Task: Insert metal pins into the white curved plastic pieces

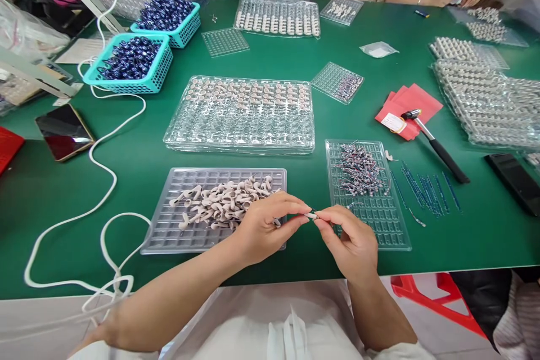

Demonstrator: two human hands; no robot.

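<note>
My left hand (pixel 270 224) and my right hand (pixel 352 236) meet above the table between two trays. Both pinch one small white piece (pixel 311 215) between thumb and fingertips, with a thin dark bit at its upper side. Beneath and left of my left hand, a grey compartment tray (pixel 162 236) bears a heap of white earbud-shaped shells (pixel 228 199). Just beyond my right hand lies a clear tray (pixel 396 230) with a pile of small wired parts (pixel 360 169). Thin blue strips (pixel 426 194) lie to its right.
Behind is a clear tray stack (pixel 236 129) with round parts. Turquoise baskets (pixel 160 76), a phone (pixel 63 132) and a white cable (pixel 90 163) lie left. A hammer (pixel 442 154), a black device (pixel 512 180) and filled trays (pixel 485 107) lie right. Two people sit across.
</note>
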